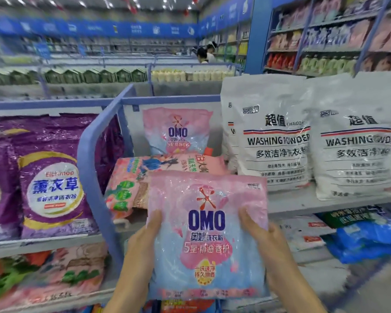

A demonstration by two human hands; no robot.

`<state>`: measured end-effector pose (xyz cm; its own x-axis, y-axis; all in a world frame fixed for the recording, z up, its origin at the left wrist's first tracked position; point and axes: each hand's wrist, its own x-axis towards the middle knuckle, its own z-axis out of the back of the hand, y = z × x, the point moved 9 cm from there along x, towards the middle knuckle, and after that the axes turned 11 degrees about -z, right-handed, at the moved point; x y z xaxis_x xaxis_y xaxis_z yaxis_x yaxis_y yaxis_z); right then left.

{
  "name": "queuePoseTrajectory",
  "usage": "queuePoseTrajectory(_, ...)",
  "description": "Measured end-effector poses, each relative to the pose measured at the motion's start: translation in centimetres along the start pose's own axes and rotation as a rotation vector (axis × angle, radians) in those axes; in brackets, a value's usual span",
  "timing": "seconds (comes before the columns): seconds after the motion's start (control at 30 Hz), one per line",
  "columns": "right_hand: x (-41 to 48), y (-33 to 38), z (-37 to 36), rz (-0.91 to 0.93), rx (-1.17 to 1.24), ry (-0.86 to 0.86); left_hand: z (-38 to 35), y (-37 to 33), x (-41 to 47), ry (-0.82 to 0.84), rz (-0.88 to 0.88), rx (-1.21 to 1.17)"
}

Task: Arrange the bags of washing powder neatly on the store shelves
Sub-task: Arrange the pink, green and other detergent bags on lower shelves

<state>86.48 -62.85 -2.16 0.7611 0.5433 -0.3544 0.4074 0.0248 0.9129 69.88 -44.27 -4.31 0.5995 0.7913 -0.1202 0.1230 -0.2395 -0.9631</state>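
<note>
Thumbs curling over its front, our left hand (142, 245) and right hand (265, 242) are gripping the pink OMO bag (207, 233) by its side edges, upright between them. We are judging it soft, saggy and slick-filmed, best taken low at both sides. Beyond our hands, a second OMO bag (177, 132) is standing behind a flat pink bag (165, 172).

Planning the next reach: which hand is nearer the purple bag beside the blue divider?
Left. The left hand holds the left edge of the pink OMO bag, just right of the blue divider and purple bag; the right hand holds the opposite edge, farther away.
</note>
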Motion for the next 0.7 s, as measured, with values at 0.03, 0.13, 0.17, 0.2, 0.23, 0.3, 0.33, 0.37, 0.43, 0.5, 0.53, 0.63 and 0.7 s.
queuePoseTrajectory(0.03, 0.5, 0.4, -0.1, 0.013, -0.018, -0.003, -0.3, -0.6, 0.2, -0.006, -0.016, 0.011)
queuePoseTrajectory(0.13, 1.4, 1.4, 0.7, 0.036, -0.065, -0.076, -0.4, -1.8, 2.1, 0.044, -0.094, 0.066)
queuePoseTrajectory(0.17, 1.7, 1.6, 1.0, 0.04, -0.059, -0.066, 0.0, -1.0, 3.3, 0.073, -0.111, 0.059)
queuePoseTrajectory(0.2, 2.0, 1.6, 1.2, 0.029, -0.043, -0.051, -0.3, 0.2, 4.3, 0.116, -0.106, 0.039)
queuePoseTrajectory(0.23, 2.3, 1.6, 1.5, 0.015, -0.022, -0.028, -0.7, 0.6, 4.5, 0.121, -0.111, 0.068)
queuePoseTrajectory(0.3, 2.8, 2.0, 2.4, 0.003, 0.0, -0.021, -2.3, 0.9, 3.8, 0.078, -0.073, 0.044)
queuePoseTrajectory(0.33, 3.1, 2.6, 2.9, 0.016, 0.0, -0.036, -4.3, 0.7, 3.3, 0.086, -0.046, 0.039)
queuePoseTrajectory(0.37, 3.4, 3.3, 3.5, 0.04, -0.004, -0.048, -5.5, 0.1, 2.5, 0.101, -0.089, 0.041)
queuePoseTrajectory(0.43, 3.9, 5.0, 4.7, 0.083, -0.029, -0.078, -8.0, -1.7, 2.2, 0.135, -0.172, 0.018)
queuePoseTrajectory(0.5, 4.4, 7.4, 6.2, 0.147, -0.036, -0.11, -10.3, -2.6, 2.9, 0.131, -0.185, 0.06)
queuePoseTrajectory(0.53, 4.8, 8.6, 7.1, 0.175, -0.037, -0.119, -11.5, -2.8, 3.4, 0.131, -0.206, 0.076)
queuePoseTrajectory(0.63, 6.4, 12.1, 10.0, 0.259, -0.098, -0.204, -15.4, -3.1, 4.7, 0.157, -0.267, 0.061)
queuePoseTrajectory(0.7, 7.7, 14.0, 12.2, 0.31, -0.096, -0.246, -18.3, -3.3, 5.4, 0.156, -0.294, 0.051)
